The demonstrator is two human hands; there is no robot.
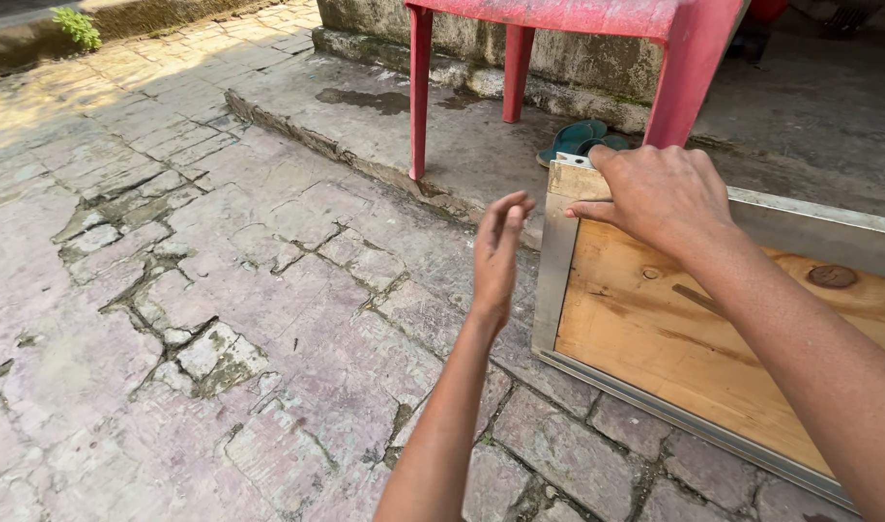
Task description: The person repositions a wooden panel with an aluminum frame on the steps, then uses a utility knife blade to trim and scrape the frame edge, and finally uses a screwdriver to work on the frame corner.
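Observation:
A wooden panel (pixel 674 338) edged with a grey metal frame (pixel 554 280) lies tilted on the stone paving at the right. My right hand (pixel 660 193) rests on its far left corner, fingers curled over the frame's top edge. Just left of the frame, my left hand (pixel 497 253) hangs in the air, flat and edge-on with its fingers together, holding nothing and not touching the panel.
A red plastic table (pixel 558 19) stands on a raised concrete step behind the panel, one leg (pixel 419 92) near the step's edge. A pair of green sandals (pixel 580 140) lies under it. Cracked stone paving (pixel 220 290) spreads to the left.

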